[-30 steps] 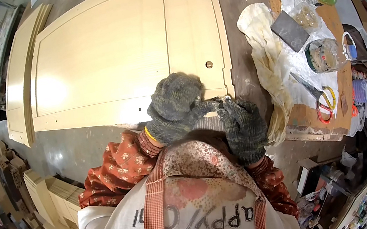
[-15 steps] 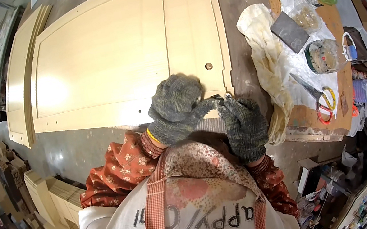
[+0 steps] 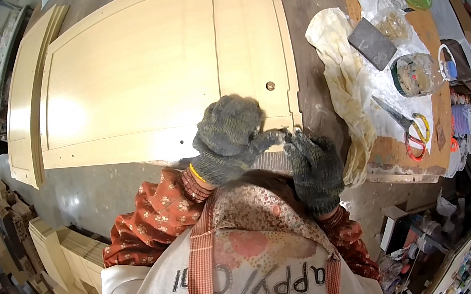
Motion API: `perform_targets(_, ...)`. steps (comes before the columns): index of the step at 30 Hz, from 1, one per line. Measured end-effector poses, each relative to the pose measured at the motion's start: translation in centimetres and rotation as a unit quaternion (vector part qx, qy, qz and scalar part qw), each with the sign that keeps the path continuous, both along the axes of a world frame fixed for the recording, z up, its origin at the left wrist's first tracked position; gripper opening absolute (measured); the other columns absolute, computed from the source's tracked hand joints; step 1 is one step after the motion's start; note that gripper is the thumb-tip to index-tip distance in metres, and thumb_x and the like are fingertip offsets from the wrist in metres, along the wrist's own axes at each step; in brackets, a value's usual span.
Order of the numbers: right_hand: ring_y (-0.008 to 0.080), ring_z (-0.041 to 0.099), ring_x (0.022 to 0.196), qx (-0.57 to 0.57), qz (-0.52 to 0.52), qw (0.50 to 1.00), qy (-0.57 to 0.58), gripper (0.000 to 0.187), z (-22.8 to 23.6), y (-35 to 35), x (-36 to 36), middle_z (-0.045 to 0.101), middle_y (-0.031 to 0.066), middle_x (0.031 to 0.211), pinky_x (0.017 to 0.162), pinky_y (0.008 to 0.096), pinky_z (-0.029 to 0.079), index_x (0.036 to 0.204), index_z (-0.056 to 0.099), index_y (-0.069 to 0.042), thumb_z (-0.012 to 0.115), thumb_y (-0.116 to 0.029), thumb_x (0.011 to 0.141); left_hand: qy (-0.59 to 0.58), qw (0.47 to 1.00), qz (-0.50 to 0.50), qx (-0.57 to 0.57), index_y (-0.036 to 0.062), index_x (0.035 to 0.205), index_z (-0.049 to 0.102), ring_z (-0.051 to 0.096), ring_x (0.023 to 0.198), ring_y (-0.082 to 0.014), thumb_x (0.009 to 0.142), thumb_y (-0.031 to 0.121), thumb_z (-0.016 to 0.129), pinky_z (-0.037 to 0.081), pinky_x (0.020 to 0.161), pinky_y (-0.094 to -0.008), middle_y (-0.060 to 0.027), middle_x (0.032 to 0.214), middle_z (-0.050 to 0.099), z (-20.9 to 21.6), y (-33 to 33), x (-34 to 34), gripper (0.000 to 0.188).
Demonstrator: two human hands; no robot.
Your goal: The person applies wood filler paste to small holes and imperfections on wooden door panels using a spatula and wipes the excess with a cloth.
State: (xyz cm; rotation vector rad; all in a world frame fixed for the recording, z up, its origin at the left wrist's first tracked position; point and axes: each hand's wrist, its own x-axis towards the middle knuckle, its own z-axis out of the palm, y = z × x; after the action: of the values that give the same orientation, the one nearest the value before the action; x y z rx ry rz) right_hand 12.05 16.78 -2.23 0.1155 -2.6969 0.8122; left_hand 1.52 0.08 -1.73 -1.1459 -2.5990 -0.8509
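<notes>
Cream door panel [image 3: 133, 83]: flat on the counter [image 3: 305, 31], stretching ahead of both grips and off to their left, its near right corner beside them.
Left grip [image 3: 229, 129]: dark knit glove, fingers curled at the panel's near edge; I cannot tell whether it grasps anything.
Right grip [image 3: 315, 165]: matching glove, fingers bent, tips close to the left grip's; its hold is likewise unclear.
Right of the grips: crumpled cream cloth [image 3: 341, 84], dark grey block [image 3: 372, 43], scissors [image 3: 406, 121] with red and yellow handles.
Far left of the grips: stacked narrow panels [image 3: 27, 118].
</notes>
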Motion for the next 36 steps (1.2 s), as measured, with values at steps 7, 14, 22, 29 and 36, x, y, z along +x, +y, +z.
perform_targets(7,0.0284,0.06,0.089,-0.02,-0.022,1.0,-0.001,0.018,-0.4,0.5,0.4,0.064,0.0086,0.095,0.077,0.0375,0.049,0.097,0.065,-0.006,0.065,-0.01,0.08,-0.01,0.994,-0.032,0.104,0.0079,0.078,0.059,0.055,0.074,-0.0239,0.069,0.03,0.073,0.046,0.064,-0.0362,-0.007,0.084,0.057,0.3,-0.1,-0.3,0.028)
perform_targets(14,0.0281,0.058,0.095,0.049,0.012,0.999,-0.004,0.023,0.6,0.5,-0.1,0.062,0.0078,0.105,0.079,0.0375,0.048,0.1,0.065,-0.008,0.064,-0.009,0.078,-0.025,0.995,0.006,0.096,0.0078,0.081,0.058,0.054,0.079,-0.0258,0.071,0.032,0.07,0.045,0.07,-0.0367,-0.0092,0.087,0.056,-0.4,-0.2,0.3,0.029)
perform_targets(22,0.0276,0.057,0.095,-0.02,0.002,0.999,-0.045,0.025,0.2,0.5,0.4,0.06,0.0072,0.108,0.08,0.0386,0.048,0.104,0.065,-0.01,0.061,-0.007,0.079,-0.06,0.994,-0.016,0.086,0.0084,0.082,0.056,0.054,0.079,-0.0249,0.074,0.035,0.067,0.045,0.071,-0.0379,-0.009,0.087,0.055,0.0,-0.1,0.1,0.03)
perform_targets(29,0.0266,0.057,0.097,-0.033,0.024,0.998,-0.046,0.025,0.0,0.9,0.1,0.06,0.0064,0.108,0.081,0.0376,0.048,0.105,0.064,-0.01,0.061,-0.008,0.08,-0.007,0.995,0.003,0.101,0.0078,0.078,0.055,0.051,0.071,-0.0252,0.074,0.041,0.066,0.043,0.064,-0.0391,-0.0071,0.078,0.051,0.0,0.0,0.1,0.035)
perform_targets(36,0.0255,0.057,0.097,0.043,0.024,0.999,-0.015,0.024,-0.2,1.1,-0.2,0.06,0.0063,0.108,0.081,0.0369,0.048,0.104,0.064,-0.008,0.062,-0.008,0.079,-0.068,0.995,-0.001,0.069,0.0086,0.074,0.054,0.05,0.071,-0.0261,0.073,0.042,0.067,0.042,0.063,-0.039,-0.0075,0.077,0.05,0.2,0.3,-0.1,0.036)
